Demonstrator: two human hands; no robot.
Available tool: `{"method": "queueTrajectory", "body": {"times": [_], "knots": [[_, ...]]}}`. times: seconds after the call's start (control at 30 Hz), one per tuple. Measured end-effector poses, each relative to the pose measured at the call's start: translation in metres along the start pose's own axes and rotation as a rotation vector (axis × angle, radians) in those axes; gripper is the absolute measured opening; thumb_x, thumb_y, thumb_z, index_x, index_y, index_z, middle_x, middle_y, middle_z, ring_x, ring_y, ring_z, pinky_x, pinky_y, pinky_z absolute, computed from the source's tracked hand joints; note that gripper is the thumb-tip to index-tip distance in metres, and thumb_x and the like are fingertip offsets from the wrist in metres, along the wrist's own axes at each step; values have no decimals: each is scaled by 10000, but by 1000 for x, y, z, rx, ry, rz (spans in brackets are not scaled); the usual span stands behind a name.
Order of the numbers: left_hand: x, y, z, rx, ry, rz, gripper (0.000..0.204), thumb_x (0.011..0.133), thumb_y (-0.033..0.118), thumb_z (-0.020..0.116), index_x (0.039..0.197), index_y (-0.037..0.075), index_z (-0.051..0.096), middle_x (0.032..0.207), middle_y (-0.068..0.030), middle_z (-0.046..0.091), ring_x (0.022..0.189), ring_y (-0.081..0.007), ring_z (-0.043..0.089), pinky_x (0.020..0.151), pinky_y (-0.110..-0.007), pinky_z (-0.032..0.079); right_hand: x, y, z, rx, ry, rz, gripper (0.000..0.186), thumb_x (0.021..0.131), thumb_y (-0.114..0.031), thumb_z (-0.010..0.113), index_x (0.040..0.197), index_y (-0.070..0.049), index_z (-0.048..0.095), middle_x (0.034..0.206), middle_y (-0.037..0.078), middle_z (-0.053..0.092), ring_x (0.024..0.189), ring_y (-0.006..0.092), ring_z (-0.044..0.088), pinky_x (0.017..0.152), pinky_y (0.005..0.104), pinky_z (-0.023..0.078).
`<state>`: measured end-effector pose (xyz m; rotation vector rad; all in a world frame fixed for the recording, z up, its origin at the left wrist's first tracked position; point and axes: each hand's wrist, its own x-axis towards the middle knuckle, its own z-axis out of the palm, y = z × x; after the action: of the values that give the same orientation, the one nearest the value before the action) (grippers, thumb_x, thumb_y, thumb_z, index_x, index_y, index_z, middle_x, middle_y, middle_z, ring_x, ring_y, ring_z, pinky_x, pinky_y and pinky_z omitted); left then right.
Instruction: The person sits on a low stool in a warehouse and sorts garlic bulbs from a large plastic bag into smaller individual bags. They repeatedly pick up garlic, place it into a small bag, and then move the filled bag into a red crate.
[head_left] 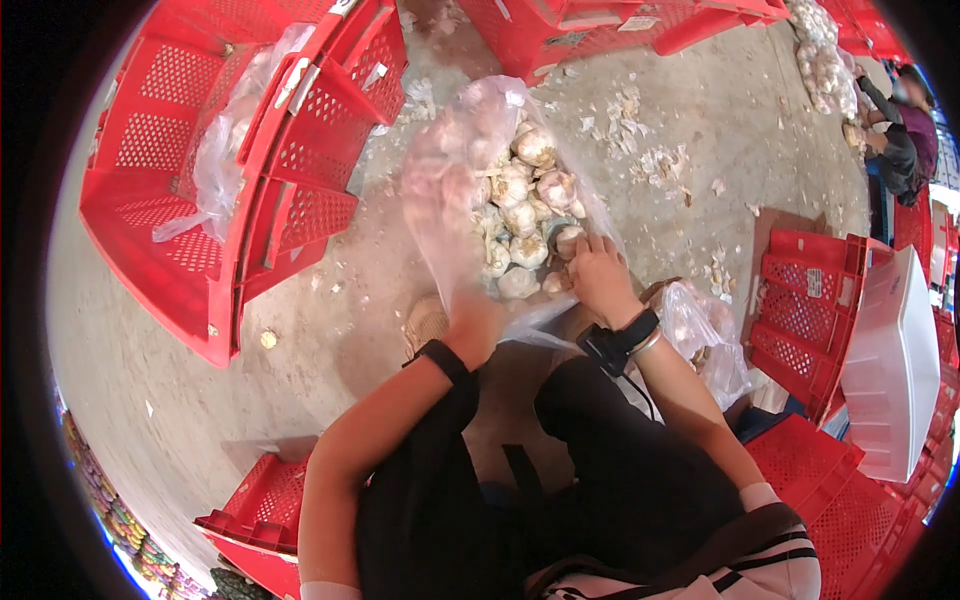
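Note:
A clear plastic bag (440, 180) of garlic lies on the floor in front of my knees, its mouth toward me. Several whitish garlic bulbs (520, 217) show inside it, some tinged pink. My left hand (475, 325) is closed on the left edge of the bag's mouth and is somewhat blurred. In the mouth's right side, my right hand (605, 280) has its fingers curled against one garlic bulb (568, 241). Its palm side is hidden. Dark straps circle both wrists.
Red perforated crates (160, 130) stand at left, one containing a filled plastic bag (225, 140). Another garlic bag (700, 335) sits by my right knee, near a red crate (805, 300) and a white bin (890, 360). Garlic skins (640, 140) litter the floor. A person (905, 130) is at far right.

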<state>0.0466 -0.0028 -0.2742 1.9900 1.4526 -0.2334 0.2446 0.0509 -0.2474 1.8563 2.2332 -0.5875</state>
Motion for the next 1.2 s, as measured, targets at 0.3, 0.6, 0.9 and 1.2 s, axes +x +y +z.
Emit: {"method": "queueTrajectory", "body": {"times": [0.3,0.6,0.9,1.2], "knots": [[22,1,-35,297,370,-101,305,774,71,536,1073,34,491,1093,-174,447,885,-314,551,555,-346,547,38,-27,30,-181,67,-423,407,751,-93,553,1156,-121,522,900,173,549,834,305,581,795,374,401],[6,-33,-53,-573,316,-17,564,681,2,664,1170,43,385,1182,-157,439,1052,-321,524,865,-375,458,26,-6,-6,1233,-270,-261,599,589,132,634,1118,-102,477,1046,81,516,876,176,538,770,260,445],[-7,8,-94,-924,428,281,417,651,-15,702,1019,51,519,997,-79,549,992,-198,528,879,-299,406,-2,-23,-41,1909,-453,148,196,885,-234,513,956,-55,549,799,27,563,642,88,533,478,226,417],[3,12,-76,-907,410,290,430,624,-17,689,1008,60,513,976,-97,550,957,-240,543,847,-322,421,0,-26,-36,1694,-191,50,202,888,-220,524,960,-34,558,859,13,567,779,93,549,671,227,446]]}}
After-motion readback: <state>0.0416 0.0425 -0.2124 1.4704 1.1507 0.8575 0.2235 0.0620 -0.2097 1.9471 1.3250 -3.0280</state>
